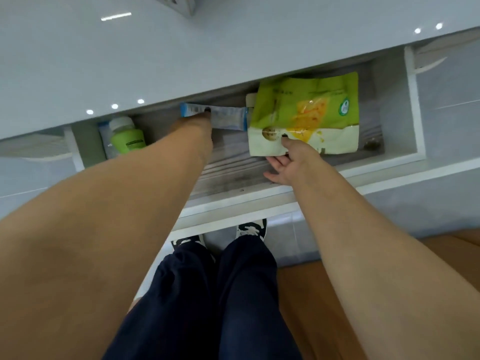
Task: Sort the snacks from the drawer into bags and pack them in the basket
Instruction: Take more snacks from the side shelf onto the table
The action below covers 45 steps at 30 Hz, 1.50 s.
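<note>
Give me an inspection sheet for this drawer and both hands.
Surface: open white drawer under a glossy grey countertop.
Job's things: green snack bag; blue-and-white packet; green bottle with white cap at the drawer's left end.
Clutter: small dark object in the right corner, too blurred to name.
Hands: left hand holds the blue-and-white packet; right hand pinches the snack bag's lower edge.
Cables: nothing seen.
Surroundings: wooden floor, person's dark trousers and shoes.

open drawer (413, 105); green pouch (309, 113), blue packet (223, 118), green bottle (127, 136)
</note>
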Tool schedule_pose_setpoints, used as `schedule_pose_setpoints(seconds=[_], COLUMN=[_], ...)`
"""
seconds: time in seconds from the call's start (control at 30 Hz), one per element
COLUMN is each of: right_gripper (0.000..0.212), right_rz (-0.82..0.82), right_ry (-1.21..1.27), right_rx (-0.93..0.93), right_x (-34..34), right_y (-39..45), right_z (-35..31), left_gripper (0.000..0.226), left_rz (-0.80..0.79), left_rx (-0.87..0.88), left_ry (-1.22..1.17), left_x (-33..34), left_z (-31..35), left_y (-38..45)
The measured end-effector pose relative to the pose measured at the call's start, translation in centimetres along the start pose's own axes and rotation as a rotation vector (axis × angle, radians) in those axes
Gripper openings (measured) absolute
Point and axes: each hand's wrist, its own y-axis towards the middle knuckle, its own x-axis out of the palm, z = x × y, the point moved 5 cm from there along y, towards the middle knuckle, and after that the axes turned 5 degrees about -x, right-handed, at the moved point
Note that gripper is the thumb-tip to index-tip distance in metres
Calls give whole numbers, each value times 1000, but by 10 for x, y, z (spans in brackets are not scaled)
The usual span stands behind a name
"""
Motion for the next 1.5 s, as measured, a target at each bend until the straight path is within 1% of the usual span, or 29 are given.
schedule_pose_setpoints(seconds=[0.1,0.13,0.2,0.23,0.27,0.3,0.4,0.47,0.53,0.6,0.67,0.7,0.77,0.8,0.87,0.93,1.0,1.07,1.1,1.2,1.3,1.37,1.43,1.5], right_gripper=[7,8,8,5,2,8,18,16,18,19,18,18,19,20,22,22,21,18,15,6,5,7,15,23], right_rz=[-19,-30,-45,-50,-52,-46,-3,16,12,5,9,13,16,16,22,28,28,24,22,34,49,62,93,116], right_ry=[15,26,37,23,9,-11,-129,-210,-261,-293,-309,-307,-284,-268,-255,-260,-259,-256,-256,-258,-247,-208,-159,-123], right_rx=[-46,-65,-102,-116,-124,-129,-152,-169,-183,-197,-207,-206,-195,-187,-175,-169,-164,-156,-149,-129,-123,-132,-164,-220], right_x=[-2,-2,-4,-4,-4,-4,-2,2,7,11,13,14,15,14,12,13,13,14,15,17,17,18,18,21], right_y=[2,0,-8,-14,-20,-27,-44,-55,-61,-63,-63,-62,-60,-59,-57,-55,-55,-52,-51,-48,-46,-47,-51,-57], right_z=[1,1,3,4,5,7,11,14,19,24,27,28,29,29,30,30,31,33,33,36,38,38,37,35], left_gripper=[42,42,30,25,25,23,3,7,11,12,5,4,4,6,15,26,38,43,45,51,46,41,38,38], left_rz=[66,53,2,-10,-9,-4,80,173,266,303,245,211,172,171,211,255,293,322,313,301,306,297,281,269], left_rx=[70,114,193,224,255,285,322,339,346,313,270,277,312,328,341,326,318,315,308,282,262,213,171,150], left_ry=[-109,-157,-245,-279,-306,-317,-292,-274,-136,51,153,192,238,223,207,253,447,689,755,855,921,900,906,861], left_x=[-7,-9,-19,-28,-40,-52,-96,-127,-152,-165,-166,-163,-157,-154,-153,-153,-154,-152,-152,-151,-149,-148,-148,-149], left_z=[-11,-15,-24,-29,-32,-34,-38,-36,-30,-27,-27,-25,-21,-20,-16,-14,-10,-9,-10,-15,-13,-11,-8,-7], left_y=[-3,-7,-26,-37,-48,-58,-83,-96,-99,-91,-80,-77,-73,-72,-68,-59,-49,-41,-38,-29,-24,-21,-23,-22])
